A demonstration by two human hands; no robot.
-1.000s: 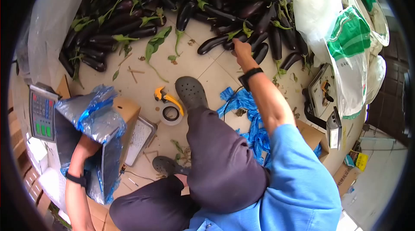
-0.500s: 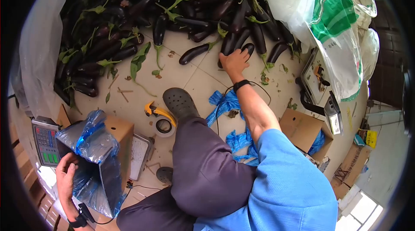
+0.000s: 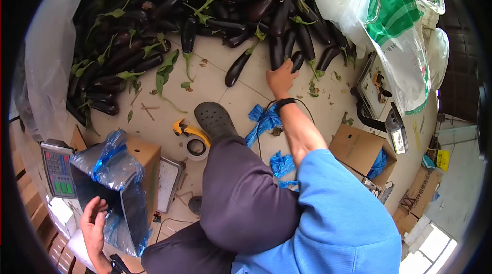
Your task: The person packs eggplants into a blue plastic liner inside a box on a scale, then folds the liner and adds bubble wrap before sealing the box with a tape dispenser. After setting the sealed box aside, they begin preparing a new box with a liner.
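A large heap of dark purple eggplants [image 3: 154,33] lies on the tiled floor ahead. My right hand [image 3: 281,80] is at the heap's near edge, its fingers bent round the lower end of an eggplant [image 3: 277,51]; part of the grip is hidden. A short eggplant [image 3: 297,61] touches its fingertips, and a single eggplant [image 3: 237,69] lies to its left. My left hand [image 3: 94,225] is open, fingers slightly curled and holding nothing, beside the mouth of a cardboard box [image 3: 145,153] lined with blue plastic film [image 3: 114,164].
The lined box stands by a scale with a keypad display [image 3: 57,169]. A yellow-handled tool [image 3: 190,130] and a tape roll [image 3: 196,147] lie by my shoe [image 3: 214,119]. Blue film scraps [image 3: 264,123], an open carton [image 3: 357,149] and another scale [image 3: 373,92] are to the right.
My right hand has drawn slightly back, its fingers now closer together round the eggplant. The single eggplant beside it has swung more upright. My left hand has come away from the box's film edge.
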